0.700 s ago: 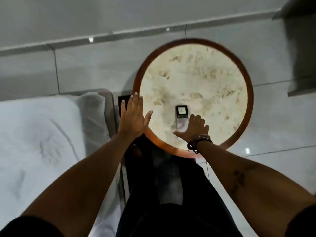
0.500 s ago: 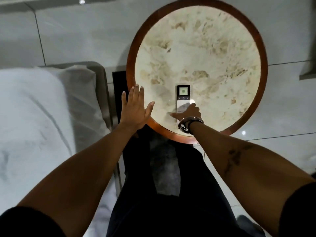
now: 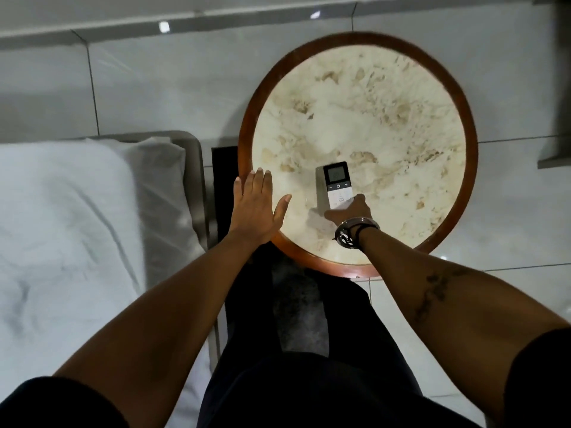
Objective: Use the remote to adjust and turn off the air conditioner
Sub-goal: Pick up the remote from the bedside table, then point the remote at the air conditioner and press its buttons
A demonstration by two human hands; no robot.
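Remote (image 3: 337, 186): slim white handset, dark upper section with small grey display, lying on round table (image 3: 463, 186), roughly 6 o'clock of table centre, display end toward 12 o'clock. Near end covered by right hand (image 3: 350, 214).

Right hand: fingers curled around near end of remote, thumb side at 9 o'clock of handset; appears gripped, though underside contact hidden. Dark bracelet (image 3: 355, 231) at wrist.

Left hand (image 3: 256, 205): flat, fingers extended and together, thumb spread toward 3 o'clock; holding nothing. Positioned over table rim at about 8 o'clock of table; contact with rim not determinable.

Table: pale marbled top, reddish-brown wooden rim. Nothing else on top.

Surroundings: white bed (image 3: 68, 217) at 9 o'clock of frame, light tiled floor (image 3: 154, 88) beyond. Air conditioner not in view.

Task progress, judged: early stage. Remote taken hold of, not yet clearly raised from table. Remaining: lifting, aiming, adjusting setting, powering off. No evidence available of any setting altered.

Markings: row of three controls below display, reading minus sign, power symbol, plus sign, from 9 to 3 o'clock. One further outlined button beneath, legend illegible. Display contents too faint to read. No brand name legible.
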